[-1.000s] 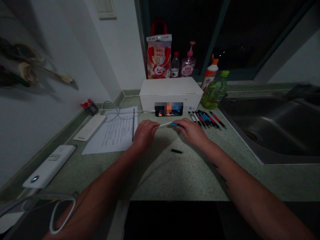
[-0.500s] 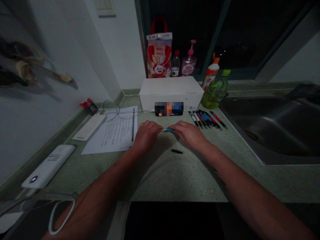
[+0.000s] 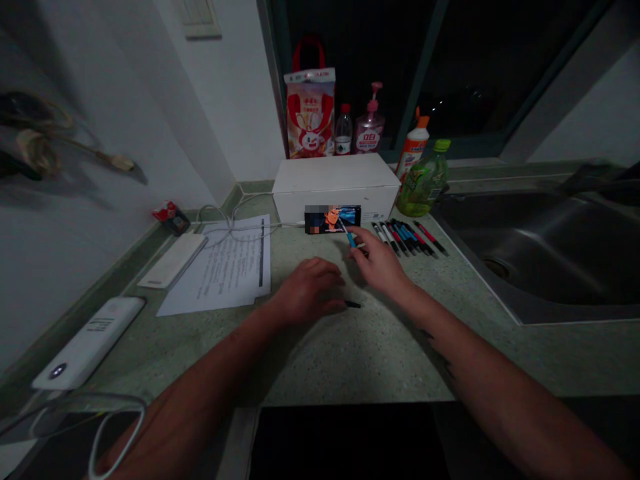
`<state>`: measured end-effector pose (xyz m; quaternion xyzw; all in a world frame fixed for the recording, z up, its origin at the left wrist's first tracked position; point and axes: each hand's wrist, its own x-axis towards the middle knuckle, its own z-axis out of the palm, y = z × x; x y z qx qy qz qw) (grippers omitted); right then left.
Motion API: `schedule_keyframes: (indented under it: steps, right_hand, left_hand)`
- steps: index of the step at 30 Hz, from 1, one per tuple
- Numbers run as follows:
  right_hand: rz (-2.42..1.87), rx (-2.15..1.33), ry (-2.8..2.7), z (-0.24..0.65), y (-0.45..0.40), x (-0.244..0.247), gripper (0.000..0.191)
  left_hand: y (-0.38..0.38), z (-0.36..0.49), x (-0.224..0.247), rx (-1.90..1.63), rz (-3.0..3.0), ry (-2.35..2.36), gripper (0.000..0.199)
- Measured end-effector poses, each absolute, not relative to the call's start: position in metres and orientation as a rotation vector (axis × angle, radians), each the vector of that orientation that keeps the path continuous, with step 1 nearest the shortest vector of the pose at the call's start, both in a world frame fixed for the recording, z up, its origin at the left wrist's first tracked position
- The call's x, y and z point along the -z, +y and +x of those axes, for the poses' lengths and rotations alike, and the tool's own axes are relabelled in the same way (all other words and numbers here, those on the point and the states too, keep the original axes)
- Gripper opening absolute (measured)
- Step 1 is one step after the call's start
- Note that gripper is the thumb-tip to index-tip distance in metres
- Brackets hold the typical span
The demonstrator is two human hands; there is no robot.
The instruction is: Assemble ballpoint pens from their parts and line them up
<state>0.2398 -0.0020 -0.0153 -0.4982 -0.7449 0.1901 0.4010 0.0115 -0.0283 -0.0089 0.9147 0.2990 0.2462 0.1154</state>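
My right hand (image 3: 377,260) pinches a slim blue-and-white pen (image 3: 350,235), which tilts up toward the phone. My left hand (image 3: 310,290) rests on the speckled green countertop (image 3: 380,353) with its fingers curled and nothing visible in them. Its fingertips lie just beside a short black pen part (image 3: 353,305). A row of several pens (image 3: 405,237) lies to the right of my right hand. A smartphone (image 3: 333,220), its screen partly blurred, leans against a white box (image 3: 335,187) just beyond the pen tip.
A printed paper sheet (image 3: 215,267) lies left of my hands, with a white cable (image 3: 233,223) over its far end. A power bank (image 3: 90,343) lies near the wall. A steel sink (image 3: 530,253) is on the right. Several bottles (image 3: 425,187) stand behind the box.
My hands were both at the pen, end to end. My left hand has let go and moved back toward the black part. My right hand has lifted the pen, tilting it up.
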Motion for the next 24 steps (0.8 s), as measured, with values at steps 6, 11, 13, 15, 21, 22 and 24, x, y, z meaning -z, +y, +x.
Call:
schedule_keyframes:
  steps: [6,11,13,15,21,22,24]
  right_hand:
    - [-1.280,-0.508,-1.803,0.243,0.001,0.016,0.051]
    - [-1.249,-0.308,-2.112,0.245,-0.004,0.015,0.050]
    - [-1.262,-0.302,-2.187,0.245,-0.006,0.014,0.051]
    - [-1.271,-0.292,-2.222,0.244,-0.007,0.012,0.052]
    - [-1.299,-0.246,-2.267,0.243,-0.009,0.007,0.052]
    - [-1.306,-0.236,-2.271,0.243,-0.009,0.007,0.052]
    - [-1.314,-0.219,-2.272,0.243,-0.009,0.007,0.052]
  left_hand:
    - [-0.031,0.020,0.014,-0.592,2.547,0.929,0.009]
    - [-0.018,0.011,0.019,-1.196,2.077,1.370,0.010]
    - [-0.013,0.006,0.017,-1.355,1.950,1.456,0.012]
    - [-0.011,0.004,0.014,-1.419,1.904,1.520,0.013]
    - [-0.013,0.004,0.009,-1.390,1.914,1.592,0.016]
    - [-0.013,0.004,0.009,-1.391,1.910,1.592,0.016]
    - [-0.012,0.004,0.010,-1.411,1.899,1.598,0.016]
